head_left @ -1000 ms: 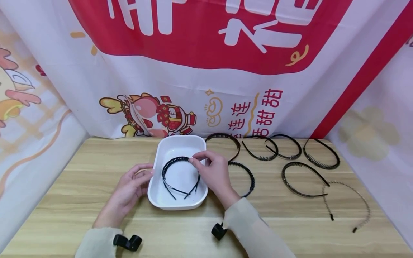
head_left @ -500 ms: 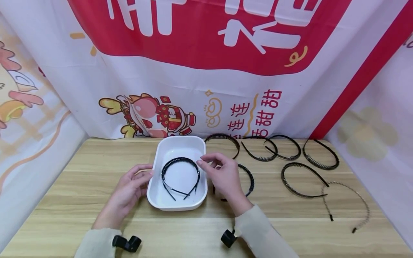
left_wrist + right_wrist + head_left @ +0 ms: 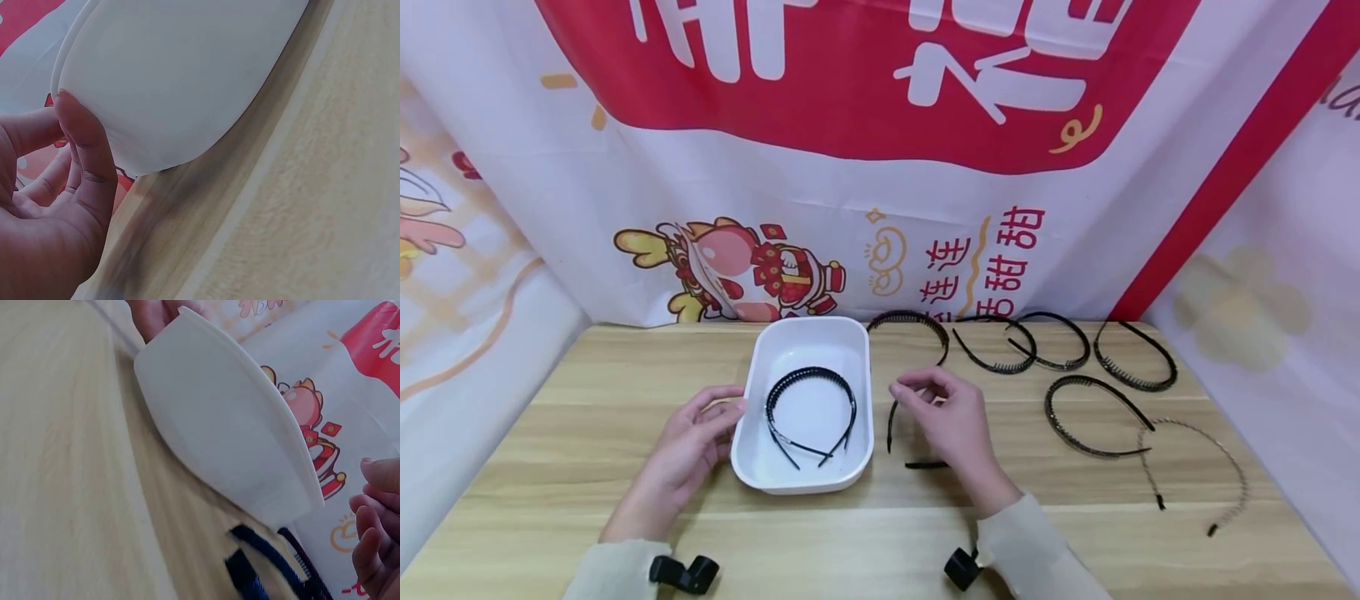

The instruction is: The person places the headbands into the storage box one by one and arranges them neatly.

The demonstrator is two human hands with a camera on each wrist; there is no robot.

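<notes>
My left hand is at the left side of a white plastic tub, its fingertips touching the outside near the rim. Black toothed headbands lie overlapping inside the tub, their ends toward me; how many is hard to tell. Right of the tub, my right hand hovers with fingers loosely bent and nothing between them. Beneath it lies another black headband, largely covered by the hand. In the right wrist view, dark headband ends show below the tub.
Along the back of the wooden table lie more headbands: one behind the tub's right side, an overlapping pair, and one far right. Nearer are a black headband and a thin wavy one. A printed cloth hangs behind.
My right hand has released the headband in the tub and moved right, out over the headband beside it. The left hand stays at the tub. The head view has shifted slightly.
</notes>
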